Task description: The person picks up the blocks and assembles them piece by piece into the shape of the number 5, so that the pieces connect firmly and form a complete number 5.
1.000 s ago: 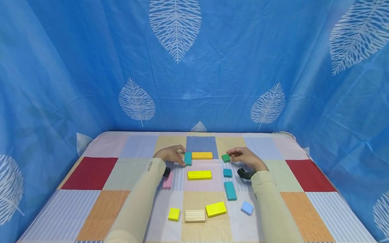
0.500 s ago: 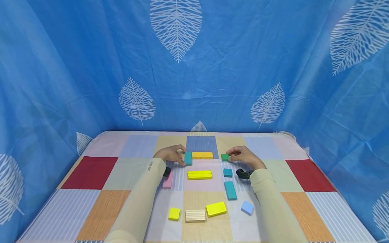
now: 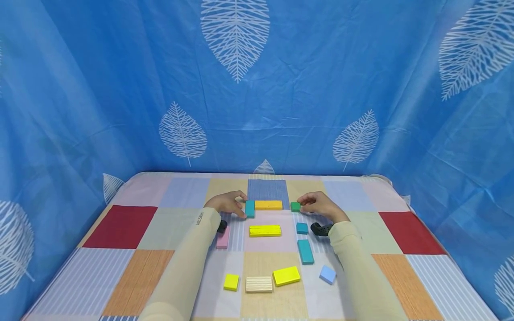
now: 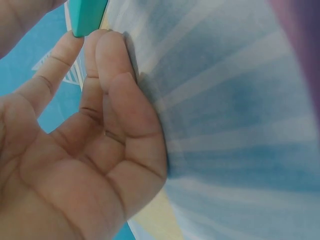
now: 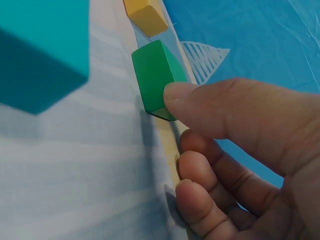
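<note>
In the head view my left hand pinches a teal block between thumb and forefinger. This block stands lengthwise against the left end of an orange block. The left wrist view shows one fingertip at the edge of the teal block, the other fingers curled near the cloth. My right hand holds a small green block to the right of the orange one, a short gap between them. The right wrist view has the thumb on the side of the green block; part of the grip is hidden behind it.
A long yellow block lies before the orange one. Teal blocks sit by my right wrist, a pink block by my left. Nearer are yellow blocks, a ridged wooden block and a light blue block. Blue curtains enclose the patchwork cloth.
My right hand has slid the green block a little left, toward the orange block, and turned it straighter. My left hand stays at the teal block.
</note>
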`<state>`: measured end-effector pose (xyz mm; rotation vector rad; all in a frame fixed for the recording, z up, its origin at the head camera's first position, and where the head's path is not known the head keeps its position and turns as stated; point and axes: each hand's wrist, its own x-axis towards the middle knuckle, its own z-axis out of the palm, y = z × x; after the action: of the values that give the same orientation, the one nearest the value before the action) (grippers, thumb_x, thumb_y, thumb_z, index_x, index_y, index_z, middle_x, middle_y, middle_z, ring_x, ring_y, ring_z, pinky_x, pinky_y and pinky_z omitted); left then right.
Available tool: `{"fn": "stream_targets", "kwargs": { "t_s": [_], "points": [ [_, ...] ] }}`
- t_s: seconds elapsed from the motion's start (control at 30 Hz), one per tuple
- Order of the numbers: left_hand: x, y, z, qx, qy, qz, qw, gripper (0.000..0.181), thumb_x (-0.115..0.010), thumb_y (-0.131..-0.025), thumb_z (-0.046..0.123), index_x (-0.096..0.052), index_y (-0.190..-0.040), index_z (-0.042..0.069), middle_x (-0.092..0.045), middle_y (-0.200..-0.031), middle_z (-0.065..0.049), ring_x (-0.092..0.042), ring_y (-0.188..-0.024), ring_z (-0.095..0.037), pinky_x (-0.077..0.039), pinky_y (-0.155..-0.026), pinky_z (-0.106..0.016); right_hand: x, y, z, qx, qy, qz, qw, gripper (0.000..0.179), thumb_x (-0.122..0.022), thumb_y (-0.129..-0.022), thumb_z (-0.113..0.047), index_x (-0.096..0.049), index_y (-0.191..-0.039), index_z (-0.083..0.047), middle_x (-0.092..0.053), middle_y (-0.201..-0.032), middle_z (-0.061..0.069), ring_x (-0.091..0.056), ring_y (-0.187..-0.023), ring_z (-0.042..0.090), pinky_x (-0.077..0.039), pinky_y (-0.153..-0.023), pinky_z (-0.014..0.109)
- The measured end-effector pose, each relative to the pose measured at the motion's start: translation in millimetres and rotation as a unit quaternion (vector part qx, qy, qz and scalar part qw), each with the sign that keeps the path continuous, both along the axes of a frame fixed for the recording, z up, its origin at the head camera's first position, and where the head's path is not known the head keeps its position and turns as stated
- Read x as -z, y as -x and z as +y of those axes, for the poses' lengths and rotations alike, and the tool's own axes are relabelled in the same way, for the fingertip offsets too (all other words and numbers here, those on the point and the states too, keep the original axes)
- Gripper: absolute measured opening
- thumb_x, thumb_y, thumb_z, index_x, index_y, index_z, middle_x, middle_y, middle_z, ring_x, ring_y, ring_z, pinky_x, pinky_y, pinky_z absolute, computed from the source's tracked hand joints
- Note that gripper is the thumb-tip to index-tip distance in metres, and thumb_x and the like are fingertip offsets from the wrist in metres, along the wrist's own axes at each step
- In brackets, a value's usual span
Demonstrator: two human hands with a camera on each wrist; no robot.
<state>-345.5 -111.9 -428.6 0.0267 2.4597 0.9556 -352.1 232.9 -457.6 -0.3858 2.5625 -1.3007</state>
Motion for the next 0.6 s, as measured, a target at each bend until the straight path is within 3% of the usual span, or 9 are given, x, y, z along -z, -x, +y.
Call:
{"fn": "stream_targets", "kwargs": {
  "t_s": [0.37,0.6],
  "points": [
    [0.1,-0.6,-1.6,0.010,-0.014,0.006,0.9998,0.060,-0.091,-0.087,0.011,-0.062,-0.139,0.015,-0.064,-0.120,-0.009,-0.053,-0.113,-0.027,-0.045,-0.103,-0.042,0.6,5.2,-6.9,0.026,-0.017,-0.008,0.9995,0.033,-0.079,-0.095,-0.003,-0.072,-0.125,0.008,-0.072,-0.106,0.012,-0.058,-0.089,0.022,-0.053,-0.078,0.032],
    [-1.1,-2.4,-1.1,0.009,-0.020,0.004,0.9998,0.058,-0.090,-0.088,0.010,-0.061,-0.138,0.014,-0.061,-0.115,-0.008,-0.052,-0.109,-0.026,-0.043,-0.096,-0.038,-1.6,3.8,-8.5,0.010,-0.021,0.004,0.9997,0.032,-0.078,-0.096,-0.003,-0.073,-0.124,0.009,-0.075,-0.112,0.018,-0.060,-0.088,0.021,-0.053,-0.077,0.033]
  ]
}}
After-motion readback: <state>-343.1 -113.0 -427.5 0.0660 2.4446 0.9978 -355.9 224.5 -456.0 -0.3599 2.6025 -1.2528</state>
